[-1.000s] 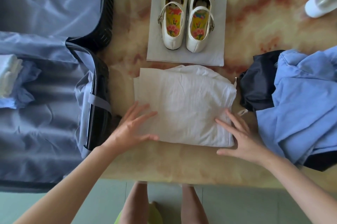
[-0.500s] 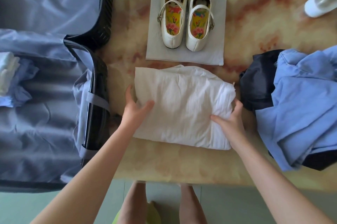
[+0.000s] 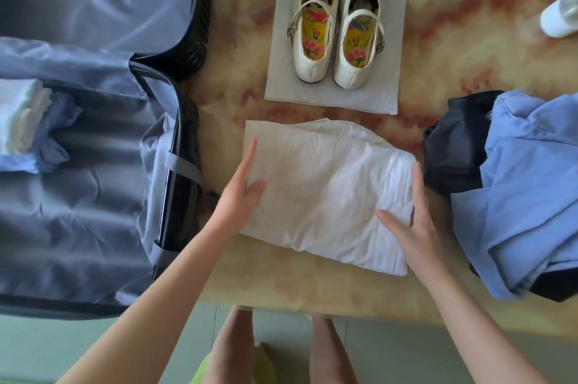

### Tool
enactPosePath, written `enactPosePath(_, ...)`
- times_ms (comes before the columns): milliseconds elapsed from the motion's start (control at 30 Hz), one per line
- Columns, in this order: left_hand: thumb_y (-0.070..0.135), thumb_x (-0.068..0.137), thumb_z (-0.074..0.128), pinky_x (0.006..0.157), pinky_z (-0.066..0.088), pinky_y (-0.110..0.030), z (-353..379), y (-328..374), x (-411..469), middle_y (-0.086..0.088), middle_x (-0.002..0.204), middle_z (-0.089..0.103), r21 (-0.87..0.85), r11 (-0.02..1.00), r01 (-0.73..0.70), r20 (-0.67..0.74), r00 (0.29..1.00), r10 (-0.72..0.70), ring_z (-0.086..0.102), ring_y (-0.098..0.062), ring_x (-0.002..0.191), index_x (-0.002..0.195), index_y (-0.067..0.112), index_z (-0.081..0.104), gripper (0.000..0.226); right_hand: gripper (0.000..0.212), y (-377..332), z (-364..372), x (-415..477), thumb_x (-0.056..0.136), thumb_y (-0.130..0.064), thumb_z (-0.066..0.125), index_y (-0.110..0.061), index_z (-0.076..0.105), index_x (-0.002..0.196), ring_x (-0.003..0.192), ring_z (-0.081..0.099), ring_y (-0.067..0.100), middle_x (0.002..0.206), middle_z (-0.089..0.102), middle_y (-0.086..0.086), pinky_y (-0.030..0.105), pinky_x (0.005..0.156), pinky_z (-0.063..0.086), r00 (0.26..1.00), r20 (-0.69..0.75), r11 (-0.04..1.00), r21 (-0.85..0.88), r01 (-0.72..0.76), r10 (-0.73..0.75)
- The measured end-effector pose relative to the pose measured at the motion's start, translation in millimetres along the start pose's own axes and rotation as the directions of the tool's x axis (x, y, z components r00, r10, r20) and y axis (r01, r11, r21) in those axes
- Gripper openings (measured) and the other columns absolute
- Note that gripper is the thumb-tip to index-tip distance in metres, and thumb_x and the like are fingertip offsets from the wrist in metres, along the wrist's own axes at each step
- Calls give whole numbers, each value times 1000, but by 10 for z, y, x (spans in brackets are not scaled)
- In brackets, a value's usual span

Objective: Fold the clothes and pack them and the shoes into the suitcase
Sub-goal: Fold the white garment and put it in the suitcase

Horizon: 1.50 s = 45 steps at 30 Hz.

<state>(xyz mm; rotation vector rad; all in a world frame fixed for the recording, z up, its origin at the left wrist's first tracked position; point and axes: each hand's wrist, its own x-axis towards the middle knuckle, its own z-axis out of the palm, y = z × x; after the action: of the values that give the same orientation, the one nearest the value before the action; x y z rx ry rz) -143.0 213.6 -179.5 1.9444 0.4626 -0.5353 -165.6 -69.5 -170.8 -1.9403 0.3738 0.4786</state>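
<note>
A folded white garment (image 3: 325,193) is held on the table (image 3: 469,24) by the left hand (image 3: 239,196) and right hand (image 3: 413,224). An open suitcase (image 3: 78,227) is seen left, cream shoes (image 3: 312,66) beyond.

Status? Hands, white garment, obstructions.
Left hand, right hand grip folded white garment at its ends, thumbs on top. Garment on table, unpacked. Open suitcase alongside, nothing between.
</note>
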Motion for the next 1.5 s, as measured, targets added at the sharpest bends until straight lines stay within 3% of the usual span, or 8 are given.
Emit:
enactPosePath(67, -1, 95, 47, 66, 48, -14, -26, 27, -32, -26, 128, 48, -25, 1000, -3, 33, 999, 4, 61, -3, 70, 146, 42, 26, 70, 81, 22, -26, -37, 90, -10, 62, -50, 18, 145, 142, 7, -7, 156, 5, -21, 2, 104, 14, 999, 31, 998, -66, 10, -8)
enactPosePath(133, 3, 95, 49, 78, 50, -20, -54, -18, -29, -2, 106, 67, -59, 998, 12, 118, 993, -5, 59, -3, 75, 142, 45, 34, 64, 70, 56, -45, -38, 90, -11, 63, -51, 33, 139, 140, 15, -8, 154, 19, -22, 20, 113, 17, 994, 106, 998, -48, -32, 36)
enactPosePath(267, 15, 90, 64, 107, 36, -21, -73, -79, 38, 20, 144, 38, -97, 993, 71, 253, 966, -44, 41, 1, 126, 141, 47, 36, 66, 68, 100, -72, -10, 87, -10, 66, -52, 39, 135, 120, 25, -31, 128, 37, -49, 22, 111, 21, 973, 177, 988, 22, -154, 147)
enactPosePath(500, 5, 85, 67, 99, 35, -11, -18, -61, 27, 20, 138, 38, -98, 993, 64, 164, 985, -47, 38, -4, 130, 141, 39, 41, 70, 71, 57, -71, 0, 86, -8, 67, -54, 42, 134, 130, 29, -15, 130, 37, -44, 30, 114, 26, 965, 169, 975, 66, -212, 199)
enactPosePath(633, -3, 85, 62, 76, 35, 6, -53, 26, -56, 17, 137, 41, -116, 992, 46, 117, 993, -33, 40, 0, 121, 139, 40, 43, 71, 75, -77, -26, -47, 88, -6, 65, -55, 36, 137, 135, 22, -10, 133, 31, -44, 30, 115, 21, 969, 167, 980, 52, -192, 181)
enactPosePath(900, -5, 83, 59, 93, 45, -14, -486, 371, -298, 19, 141, 44, -206, 977, -49, 48, 997, 60, 46, -2, 124, 139, 42, 44, 74, 77, -675, 61, -311, 88, -1, 63, -52, 34, 140, 117, 22, -33, 133, 29, -46, 23, 107, 23, 997, 45, 996, 53, -66, 63)
enactPosePath(1167, -8, 82, 56, 77, 52, -15, -1433, 849, -540, 21, 127, 53, -271, 943, -193, -55, 981, 185, 59, 4, 96, 134, 44, 47, 75, 79, -1683, 281, -536, 85, -2, 66, -51, 37, 139, 133, 23, -17, 141, 32, -39, 34, 116, 21, 996, -4, 995, 50, 84, -84)
enactPosePath(1500, -12, 81, 54, 74, 50, -9, -3278, 352, -819, 35, 116, 50, -267, 939, -216, -377, 920, 105, 58, 14, 89, 126, 43, 56, 72, 80, -2765, 1800, -592, 85, 1, 65, -43, 32, 143, 131, 21, -21, 141, 28, -42, -1, 104, 19, 926, 203, 948, 90, 306, -318)
